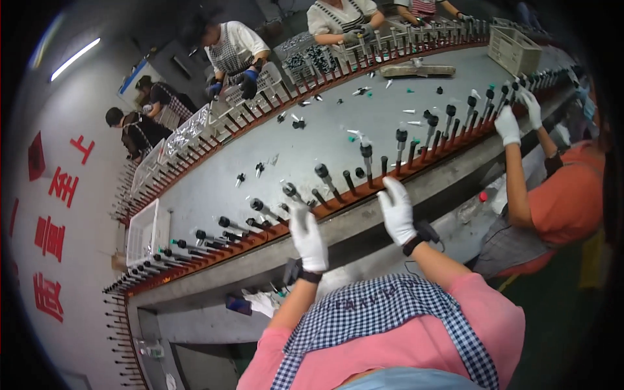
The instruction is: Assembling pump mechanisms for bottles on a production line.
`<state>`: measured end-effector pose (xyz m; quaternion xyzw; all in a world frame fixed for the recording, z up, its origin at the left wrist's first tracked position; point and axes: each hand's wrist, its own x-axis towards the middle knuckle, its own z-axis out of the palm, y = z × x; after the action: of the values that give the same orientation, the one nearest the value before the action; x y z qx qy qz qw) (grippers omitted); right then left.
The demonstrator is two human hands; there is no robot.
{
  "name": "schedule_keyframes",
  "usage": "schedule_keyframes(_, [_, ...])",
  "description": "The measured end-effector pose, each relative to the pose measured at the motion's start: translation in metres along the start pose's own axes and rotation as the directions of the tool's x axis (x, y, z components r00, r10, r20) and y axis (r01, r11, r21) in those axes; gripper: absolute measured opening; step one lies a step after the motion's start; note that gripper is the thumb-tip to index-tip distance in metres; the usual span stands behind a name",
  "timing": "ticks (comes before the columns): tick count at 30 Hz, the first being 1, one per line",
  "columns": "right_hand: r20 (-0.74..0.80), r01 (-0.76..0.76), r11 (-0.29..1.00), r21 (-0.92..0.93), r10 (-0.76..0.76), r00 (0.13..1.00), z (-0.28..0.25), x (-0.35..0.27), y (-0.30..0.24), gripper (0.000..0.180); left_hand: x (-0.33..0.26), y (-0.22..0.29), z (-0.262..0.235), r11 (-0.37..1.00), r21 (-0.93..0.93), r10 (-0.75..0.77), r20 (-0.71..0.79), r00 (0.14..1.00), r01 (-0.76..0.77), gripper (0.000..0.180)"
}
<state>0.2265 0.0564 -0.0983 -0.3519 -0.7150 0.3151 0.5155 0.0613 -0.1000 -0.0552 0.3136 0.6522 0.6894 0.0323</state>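
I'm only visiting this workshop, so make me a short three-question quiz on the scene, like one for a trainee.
1. True or false: the wearer's left hand and right hand both have white gloves on.
2. Which runs along the near side of the grey tabletop? A) a coiled rope B) glass jars C) a row of dark posts
3. Fill in: the co-worker on the right wears a top coloured ____.
Key: 1 true; 2 C; 3 orange.

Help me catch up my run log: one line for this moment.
left hand: gloved, near black-topped spindle; right hand: gloved, near black rod; contact: unclear; gray tabletop: scattered small parts
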Motion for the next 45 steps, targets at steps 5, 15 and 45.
schedule_keyframes(5, [-0.203, 0.195, 0.972, -0.133, -0.219, 0.954, -0.026, 0.102, -0.08, 0.024, 0.018, 0.054, 0.066, 0.844, 0.214, 0.393, 0.376, 0.839, -0.492, 0.029])
schedule_keyframes(15, [0.113, 0.174, 0.968, 0.178, -0.196, 0.974, -0.004, 0.091, -0.044, 0.03, 0.064, 0.048, 0.099, 0.715, 0.318, 0.468, 0.442, 0.765, -0.622, 0.032])
schedule_keyframes(45, [0.04, -0.191, 0.976, 0.105, 0.187, 0.981, -0.015, 0.185, -0.021, 0.029, 0.083, 0.033, 0.113, 0.876, 0.137, 0.403, 0.317, 0.859, -0.462, 0.023])
